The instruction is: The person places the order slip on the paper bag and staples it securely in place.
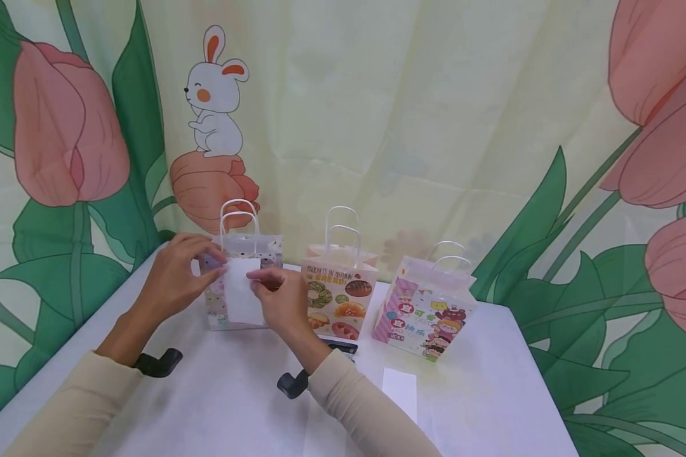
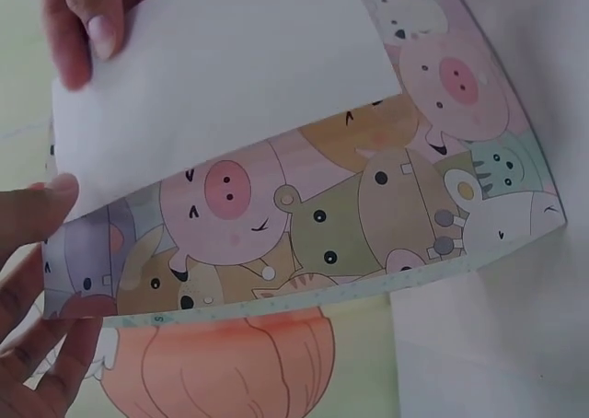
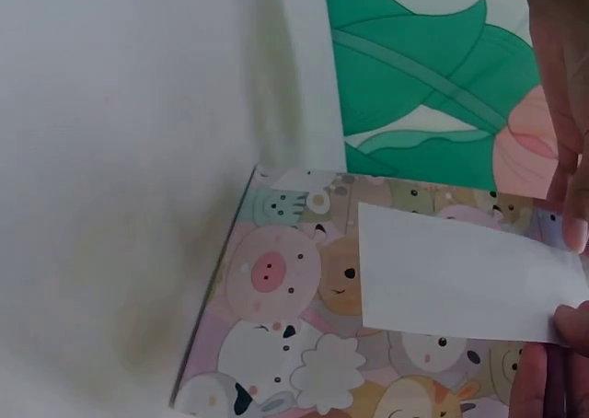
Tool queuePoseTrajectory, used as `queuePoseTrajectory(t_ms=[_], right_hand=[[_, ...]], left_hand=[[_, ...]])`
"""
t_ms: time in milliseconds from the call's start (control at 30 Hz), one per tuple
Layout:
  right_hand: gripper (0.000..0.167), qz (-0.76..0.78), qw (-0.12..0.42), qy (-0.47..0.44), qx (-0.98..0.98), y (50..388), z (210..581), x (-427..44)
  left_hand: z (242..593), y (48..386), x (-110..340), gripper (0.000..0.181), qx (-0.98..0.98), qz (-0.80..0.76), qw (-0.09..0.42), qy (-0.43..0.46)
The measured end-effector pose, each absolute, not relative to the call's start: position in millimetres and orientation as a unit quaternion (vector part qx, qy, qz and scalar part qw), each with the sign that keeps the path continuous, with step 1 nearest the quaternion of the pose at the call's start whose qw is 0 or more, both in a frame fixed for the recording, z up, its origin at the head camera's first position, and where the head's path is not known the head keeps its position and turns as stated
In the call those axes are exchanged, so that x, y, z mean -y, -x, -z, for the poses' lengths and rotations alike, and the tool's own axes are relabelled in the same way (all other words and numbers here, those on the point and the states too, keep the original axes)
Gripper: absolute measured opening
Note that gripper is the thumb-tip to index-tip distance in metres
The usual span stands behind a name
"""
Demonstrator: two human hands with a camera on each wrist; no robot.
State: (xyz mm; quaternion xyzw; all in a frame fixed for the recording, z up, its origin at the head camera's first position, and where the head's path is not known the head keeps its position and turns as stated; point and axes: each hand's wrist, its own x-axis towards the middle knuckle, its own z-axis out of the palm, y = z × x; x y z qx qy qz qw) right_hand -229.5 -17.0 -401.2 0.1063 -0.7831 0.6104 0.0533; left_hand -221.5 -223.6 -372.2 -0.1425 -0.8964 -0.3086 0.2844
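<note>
A white slip of paper (image 1: pixel 242 292) lies flat against the front of a paper gift bag (image 2: pixel 230 197) printed with cartoon pigs and other animals. My left hand (image 1: pixel 180 273) pinches the slip's upper left corner at the bag's rim, thumb in front. On the slip's upper right side, my right hand (image 1: pixel 282 298) pinches the edge between thumb and fingers. The bag stands upright with white handles (image 1: pixel 239 222) raised. From the right wrist, the slip (image 3: pixel 460 280) covers part of the animal print. Fingertips behind the rim are partly hidden.
To the right stand a bread-print bag (image 1: pixel 340 295) and a pink cartoon bag (image 1: pixel 425 308). A black stapler-like object (image 1: pixel 343 346) sits behind my right forearm. Another white paper slip (image 1: pixel 400 387) lies on the white-covered table (image 1: pixel 491 393). A tulip-print curtain (image 1: pixel 446 127) hangs behind.
</note>
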Motion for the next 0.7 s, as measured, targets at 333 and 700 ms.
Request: queuePoseTrajectory(t_ms=[333,700], right_hand=[[0.016,-0.607,0.065,-0.094,0.787,234.1,399.8,23.5],[0.014,-0.62,0.066,-0.105,0.775,236.0,397.5,27.8]], left_hand=[[374.4,226.7,223.2,0.02,0.895,0.307,0.294,0.138],[373.9,228.8,223.2,0.018,0.894,0.304,0.298,0.138]])
